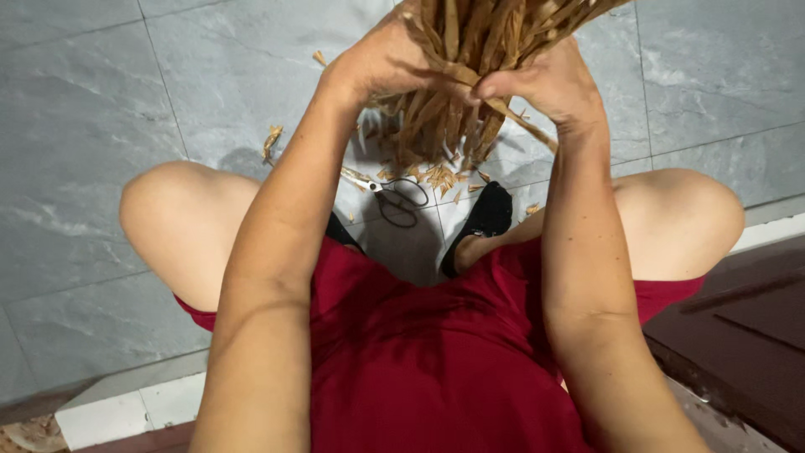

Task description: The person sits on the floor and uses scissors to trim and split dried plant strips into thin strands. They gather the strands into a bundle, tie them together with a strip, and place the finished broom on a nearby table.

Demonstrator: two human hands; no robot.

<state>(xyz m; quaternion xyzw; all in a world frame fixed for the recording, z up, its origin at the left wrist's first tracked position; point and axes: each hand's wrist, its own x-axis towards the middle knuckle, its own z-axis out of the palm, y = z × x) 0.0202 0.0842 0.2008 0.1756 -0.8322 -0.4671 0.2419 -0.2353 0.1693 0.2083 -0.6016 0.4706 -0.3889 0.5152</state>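
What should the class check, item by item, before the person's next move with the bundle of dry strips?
1. Left hand gripping the bundle: ok, fingers closed round it.
2. Right hand gripping the bundle: ok, thumb and fingers pinch the strips.
3. Bundle held off the floor: ok, its lower ends hang above the tiles.
4. Scissors within sight: ok, lying on the floor between the knees, under the bundle.
5. Scissors shut: cannot tell, blades partly hidden by cuttings.
6. Floor free of scraps: not ok, cuttings lie scattered round the scissors.
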